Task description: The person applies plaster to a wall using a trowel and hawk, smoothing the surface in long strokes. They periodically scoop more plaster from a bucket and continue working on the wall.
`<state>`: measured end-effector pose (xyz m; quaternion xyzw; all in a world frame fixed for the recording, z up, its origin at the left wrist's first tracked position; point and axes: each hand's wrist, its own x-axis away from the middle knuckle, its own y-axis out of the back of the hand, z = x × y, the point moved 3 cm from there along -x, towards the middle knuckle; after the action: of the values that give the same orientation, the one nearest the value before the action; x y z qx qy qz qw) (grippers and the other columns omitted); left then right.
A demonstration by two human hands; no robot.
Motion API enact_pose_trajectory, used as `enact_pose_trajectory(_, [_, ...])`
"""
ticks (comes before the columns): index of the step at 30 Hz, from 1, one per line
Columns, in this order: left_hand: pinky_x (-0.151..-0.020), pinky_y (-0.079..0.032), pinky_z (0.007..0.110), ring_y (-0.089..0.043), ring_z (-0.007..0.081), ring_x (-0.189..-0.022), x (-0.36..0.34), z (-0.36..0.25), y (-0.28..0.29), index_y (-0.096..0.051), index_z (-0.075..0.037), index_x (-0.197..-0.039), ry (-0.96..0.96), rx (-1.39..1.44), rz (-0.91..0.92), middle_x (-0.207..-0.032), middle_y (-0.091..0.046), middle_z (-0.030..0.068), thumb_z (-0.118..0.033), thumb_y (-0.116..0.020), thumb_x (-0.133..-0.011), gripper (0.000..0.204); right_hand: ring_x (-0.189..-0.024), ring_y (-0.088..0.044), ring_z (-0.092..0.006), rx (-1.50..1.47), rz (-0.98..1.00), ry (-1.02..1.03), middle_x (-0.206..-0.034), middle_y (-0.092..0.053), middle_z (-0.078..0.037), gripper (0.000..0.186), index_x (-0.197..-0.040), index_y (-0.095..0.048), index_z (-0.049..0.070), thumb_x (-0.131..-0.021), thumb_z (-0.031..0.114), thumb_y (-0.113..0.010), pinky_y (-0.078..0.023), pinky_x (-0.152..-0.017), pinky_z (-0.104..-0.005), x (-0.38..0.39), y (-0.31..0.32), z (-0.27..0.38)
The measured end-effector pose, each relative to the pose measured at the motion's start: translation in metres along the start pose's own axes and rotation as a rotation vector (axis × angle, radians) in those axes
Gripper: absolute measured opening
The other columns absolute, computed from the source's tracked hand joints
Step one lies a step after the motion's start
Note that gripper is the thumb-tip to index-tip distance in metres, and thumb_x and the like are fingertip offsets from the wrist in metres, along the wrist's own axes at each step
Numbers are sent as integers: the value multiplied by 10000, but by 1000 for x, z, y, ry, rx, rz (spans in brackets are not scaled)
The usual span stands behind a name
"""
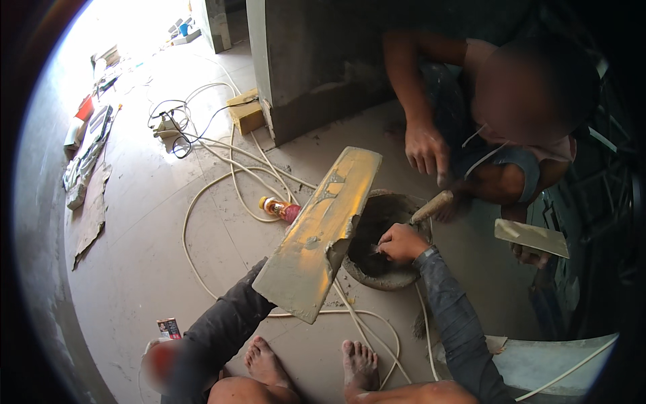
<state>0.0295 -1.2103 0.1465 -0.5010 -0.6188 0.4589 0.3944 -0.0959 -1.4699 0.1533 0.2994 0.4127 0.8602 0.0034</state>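
A long yellow board (319,232) smeared with grey mortar is tilted over my left forearm (225,320), hiding my left hand behind it. My right hand (402,242) is closed inside the rim of a dark round bucket (377,276) holding grey material; what its fingers grip is too small to make out. A wooden tool handle (432,205) rises just above that hand. A red-labelled bottle (282,210) lies on the floor left of the board.
A co-worker (420,145) squats at right, holding a pale flat board (530,238). Cables (195,195) loop over the tiled floor beside a yellow block (247,118). Debris (87,155) lines the left wall. A wall corner (262,81) stands behind. A pale sheet (545,363) lies lower right.
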Motion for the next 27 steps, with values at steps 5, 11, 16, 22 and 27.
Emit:
enact_pose_trajectory(5, [-702, -614, 358, -659, 287, -1007, 4, 1, 9, -476, -41, -1464, 71, 111, -5, -1249, -597, 223, -452, -549, -1043, 592, -590, -691, -144, -107, 23, 69, -660, -728, -77, 184, -903, -798, 10, -839, 155, -706, -535, -595, -303, -10, -5, -8])
enact_pose_trajectory(11, [-679, -606, 355, -623, 254, -903, 28, -10, -4, -464, -54, -1473, 3, -312, -270, -1084, -595, 162, -529, -555, -1020, 662, -611, -675, -120, -270, 15, 32, -738, -744, -79, 179, -958, -786, -27, -876, 113, -710, -520, -575, -286, -8, -4, -14])
enact_pose_trajectory(16, [-692, -606, 364, -624, 260, -920, 24, -17, -18, -451, -59, -1482, -35, -303, -203, -1112, -583, 168, -531, -554, -1019, 670, -588, -659, -111, -460, -25, -40, -729, -730, -64, 177, -959, -784, -31, -893, 112, -702, -511, -561, -271, -3, -7, -19])
enact_pose_trajectory(22, [-708, -606, 374, -624, 268, -941, 16, -20, -18, -434, -65, -1493, -65, -295, -167, -1146, -569, 174, -534, -552, -1017, 678, -562, -594, -83, -606, -56, 41, -782, -710, -44, 224, -1075, -750, -43, -933, 119, -690, -472, -521, -253, 26, 9, -13])
enact_pose_trajectory(27, [-722, -607, 382, -624, 274, -959, 14, -23, -19, -421, -70, -1503, -87, -291, -152, -1174, -558, 179, -536, -551, -1016, 686, -561, -534, -55, -841, -50, 28, -795, -677, -43, 295, -1188, -693, -32, -969, 164, -671, -413, -496, -211, 73, 19, -8])
